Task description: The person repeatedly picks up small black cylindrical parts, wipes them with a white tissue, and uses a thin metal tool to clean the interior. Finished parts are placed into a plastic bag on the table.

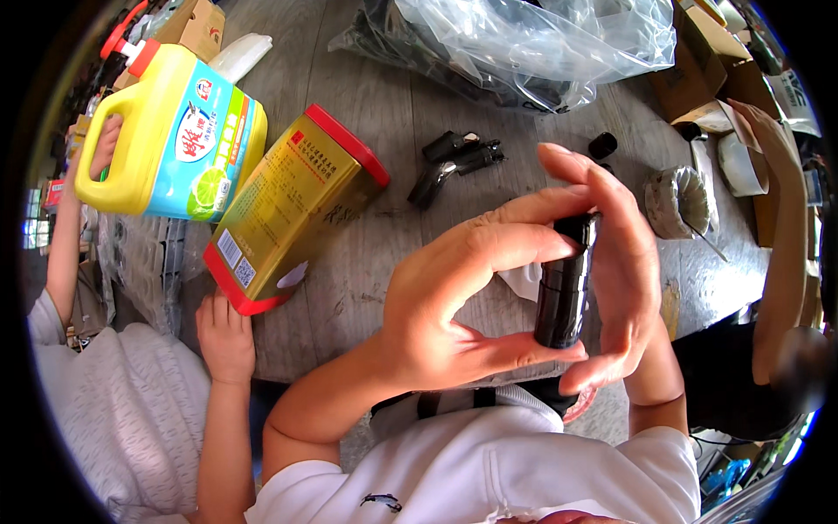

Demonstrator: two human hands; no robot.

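A short, glossy black cylinder [563, 284] with ring-like segments stands nearly upright, slightly tilted, above the near part of the table. My left hand [476, 293] grips it, fingers near its upper end and thumb at its lower end. Close on its right side curves my right hand [624, 262], cupped with fingers and thumb apart; a gap shows between its palm and the cylinder. Behind my hands, a small group of black parts [454, 166] lies on the table. Something white [522, 279] is partly hidden behind my left hand and the cylinder.
A gold tin with red ends [292, 210] and a yellow jug [131, 148] stand at left. Beside the tin rests another person's hand [225, 336]. Clear plastic bags [541, 44] lie at the back. At right are a small black cap [602, 145], a stained pot [676, 201] and another person's arm [786, 218].
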